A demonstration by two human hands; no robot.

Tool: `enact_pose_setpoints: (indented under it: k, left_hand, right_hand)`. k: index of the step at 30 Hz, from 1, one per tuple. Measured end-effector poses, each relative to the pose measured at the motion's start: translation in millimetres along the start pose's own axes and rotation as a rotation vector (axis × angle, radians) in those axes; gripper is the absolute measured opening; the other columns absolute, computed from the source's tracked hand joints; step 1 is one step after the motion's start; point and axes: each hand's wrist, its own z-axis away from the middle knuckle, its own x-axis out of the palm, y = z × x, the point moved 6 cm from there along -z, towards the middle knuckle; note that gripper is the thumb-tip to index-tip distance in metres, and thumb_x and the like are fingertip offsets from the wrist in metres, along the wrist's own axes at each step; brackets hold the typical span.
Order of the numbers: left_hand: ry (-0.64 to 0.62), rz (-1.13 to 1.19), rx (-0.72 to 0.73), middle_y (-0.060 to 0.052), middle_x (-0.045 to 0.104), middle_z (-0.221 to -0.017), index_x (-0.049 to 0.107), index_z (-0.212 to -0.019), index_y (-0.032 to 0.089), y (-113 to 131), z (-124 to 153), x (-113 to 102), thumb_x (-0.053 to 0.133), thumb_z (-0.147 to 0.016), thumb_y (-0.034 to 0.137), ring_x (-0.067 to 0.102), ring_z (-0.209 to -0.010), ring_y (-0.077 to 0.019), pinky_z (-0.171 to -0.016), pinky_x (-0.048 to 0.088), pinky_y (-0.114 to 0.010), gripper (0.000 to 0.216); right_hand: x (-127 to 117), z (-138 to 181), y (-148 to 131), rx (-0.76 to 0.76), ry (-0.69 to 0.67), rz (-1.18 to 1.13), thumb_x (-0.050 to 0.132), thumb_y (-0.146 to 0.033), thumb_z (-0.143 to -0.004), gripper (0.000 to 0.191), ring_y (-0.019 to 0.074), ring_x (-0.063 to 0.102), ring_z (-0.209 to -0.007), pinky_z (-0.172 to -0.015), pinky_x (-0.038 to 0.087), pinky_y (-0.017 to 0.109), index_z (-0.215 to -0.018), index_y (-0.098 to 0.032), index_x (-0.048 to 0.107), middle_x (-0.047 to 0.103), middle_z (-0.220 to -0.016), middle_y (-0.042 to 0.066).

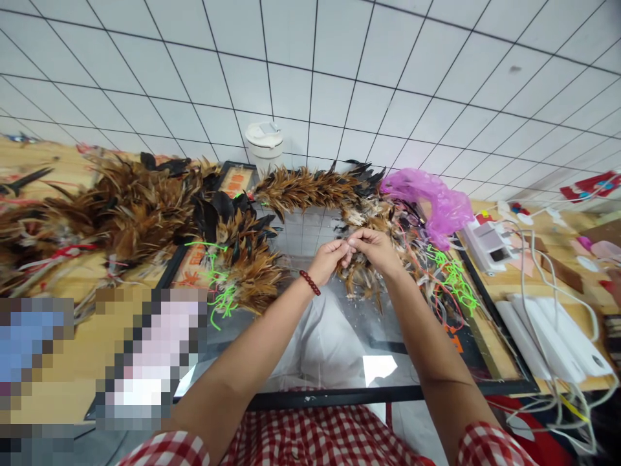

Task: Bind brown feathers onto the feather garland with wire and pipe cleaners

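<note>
Several brown feather bundles (140, 207) lie left, then one green-tied feather bundle (247, 265). The left hand (332, 257) and right hand (376, 249) meet, fingertips pinched; I cannot tell what they grip. Loose feathers (365, 283) stretch far to near below them, nearer the right hand.

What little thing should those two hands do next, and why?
Maybe they should part slowly: the left hand and right hand meet in a pinch, though anything between them is too small to tell, and loose feathers beside them might scatter.
</note>
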Motion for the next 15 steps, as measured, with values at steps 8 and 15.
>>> enact_pose_setpoints:
  k: [8,15]
  left_hand:
    - [0.055,0.117,0.023,0.006,0.042,-0.050,0.056,-0.068,0.013,2,-2,-4,0.072,-0.073,0.045,0.036,-0.043,-0.0036,-0.045,0.030,-0.019,0.036]
    - [0.205,0.459,0.004,0.006,0.040,-0.054,0.051,-0.071,0.015,10,-4,-22,0.062,-0.085,0.028,0.035,-0.044,-0.0032,-0.048,0.033,-0.018,0.022]
  right_hand:
    - [-14,-2,-2,-0.071,0.120,0.272,0.069,-0.035,-0.074,0.018,0.0140,0.060,-0.064,-0.065,0.048,0.028,-0.078,-0.017,0.067,0.066,-0.071,0.002]
    - [-17,3,-13,-0.322,-0.121,0.976,0.056,-0.010,-0.078,0.021,0.0164,0.062,-0.079,-0.077,0.046,0.029,-0.083,-0.020,0.074,0.069,-0.083,0.005]
